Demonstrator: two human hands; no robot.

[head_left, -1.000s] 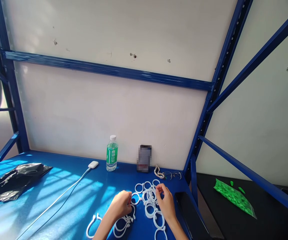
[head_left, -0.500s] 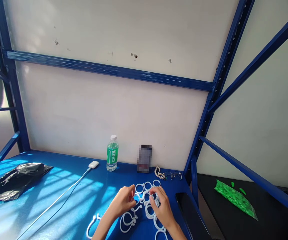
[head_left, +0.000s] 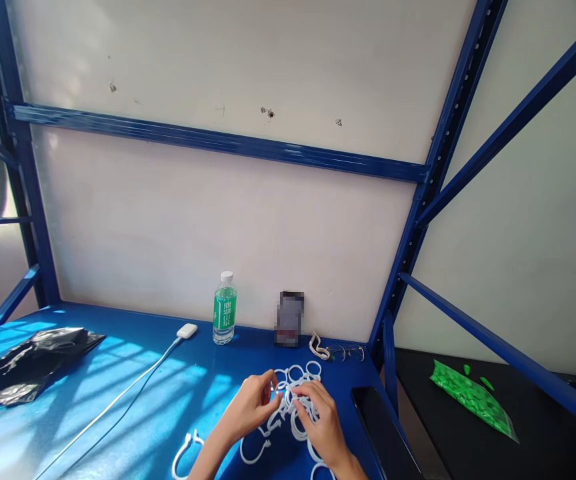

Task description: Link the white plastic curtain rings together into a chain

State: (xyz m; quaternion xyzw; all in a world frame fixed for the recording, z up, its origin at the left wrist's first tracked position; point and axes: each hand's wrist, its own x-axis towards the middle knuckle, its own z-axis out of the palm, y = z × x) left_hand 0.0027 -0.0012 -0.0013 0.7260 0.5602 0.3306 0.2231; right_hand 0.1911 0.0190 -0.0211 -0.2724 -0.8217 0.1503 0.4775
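Several white plastic rings (head_left: 297, 373) with small knobbed ends, like shower curtain rings, lie in a loose cluster on the blue tabletop (head_left: 133, 373). Over the cluster, my left hand (head_left: 254, 405) pinches a white ring between thumb and fingers. Facing it from the right, my right hand (head_left: 322, 419) is closed with its fingertips on the same ring, close to the left thumb. The fingers and the rings behind hide much of the held ring. An open ring (head_left: 183, 457) lies apart, left of my left forearm.
A water bottle (head_left: 225, 310) and a blurred upright box (head_left: 289, 320) stand near the wall. Eyeglasses (head_left: 347, 352), a black phone (head_left: 383, 427), a white cable (head_left: 118, 397) and a black plastic bag (head_left: 33, 363) lie around. A green-filled bag (head_left: 473, 400) is beyond the blue frame.
My left hand has shifted slightly right, carrying the ring towards my right hand. The right fingers have moved left and closed in, so the hands are nearer each other.
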